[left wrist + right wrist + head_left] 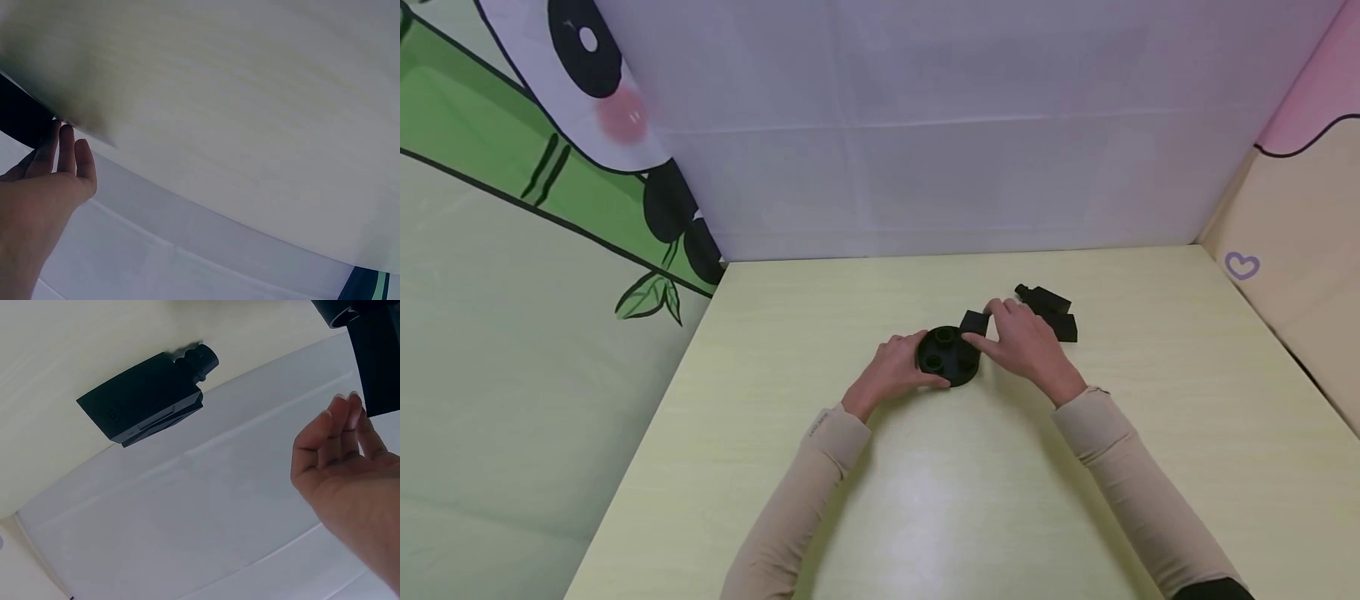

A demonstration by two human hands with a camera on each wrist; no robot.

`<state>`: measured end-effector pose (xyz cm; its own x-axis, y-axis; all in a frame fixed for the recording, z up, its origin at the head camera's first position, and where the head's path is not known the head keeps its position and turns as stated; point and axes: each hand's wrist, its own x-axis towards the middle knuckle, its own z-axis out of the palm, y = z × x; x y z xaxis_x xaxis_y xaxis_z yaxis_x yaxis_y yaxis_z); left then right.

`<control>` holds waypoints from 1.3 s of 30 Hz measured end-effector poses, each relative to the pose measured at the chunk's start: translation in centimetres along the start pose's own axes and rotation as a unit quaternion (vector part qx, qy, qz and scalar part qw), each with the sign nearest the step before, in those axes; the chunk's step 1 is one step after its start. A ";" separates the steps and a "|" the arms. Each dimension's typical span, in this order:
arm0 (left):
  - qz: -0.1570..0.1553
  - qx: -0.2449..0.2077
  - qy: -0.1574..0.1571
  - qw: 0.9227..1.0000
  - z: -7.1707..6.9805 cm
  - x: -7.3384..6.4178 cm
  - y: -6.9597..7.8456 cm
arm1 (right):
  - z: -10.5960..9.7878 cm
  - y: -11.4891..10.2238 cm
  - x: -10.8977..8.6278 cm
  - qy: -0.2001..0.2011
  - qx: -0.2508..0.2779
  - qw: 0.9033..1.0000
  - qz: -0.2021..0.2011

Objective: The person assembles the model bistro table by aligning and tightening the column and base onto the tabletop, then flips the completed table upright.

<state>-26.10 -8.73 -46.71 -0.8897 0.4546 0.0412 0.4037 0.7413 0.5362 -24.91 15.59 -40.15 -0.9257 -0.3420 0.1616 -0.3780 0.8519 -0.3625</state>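
A round black disc with several round sockets is gripped at its left edge by my left hand, thumb at the near side and fingers at the far side. My right hand pinches a flat-sided black block at the disc's upper right edge. In the right wrist view this block meets a dark round part at its top; whether it is seated in a socket cannot be told. The left wrist view shows only part of the dark disc beyond the left fingers.
Two more black blocks lie on the table beyond the right hand, the farther block beside the nearer block. In the right wrist view, one block has a round peg at its end. Printed fabric walls border the pale table.
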 end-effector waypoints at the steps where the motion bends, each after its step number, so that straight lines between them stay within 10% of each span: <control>1: -0.001 0.002 -0.001 1.000 0.0 0.0 0.0 | 0.0 0.0 -0.1 0.001 0.002 1.000 0.002; 39: -0.022 0.000 -0.008 1.000 0.2 0.1 0.2 | -0.4 1.8 -1.3 -0.011 0.021 0.999 -0.035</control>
<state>-26.07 -8.49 -46.74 -0.9030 0.4297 0.0043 0.3645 0.7606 0.5373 -24.37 17.75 -40.67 -0.8965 -0.4098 0.1681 -0.4424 0.8084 -0.3883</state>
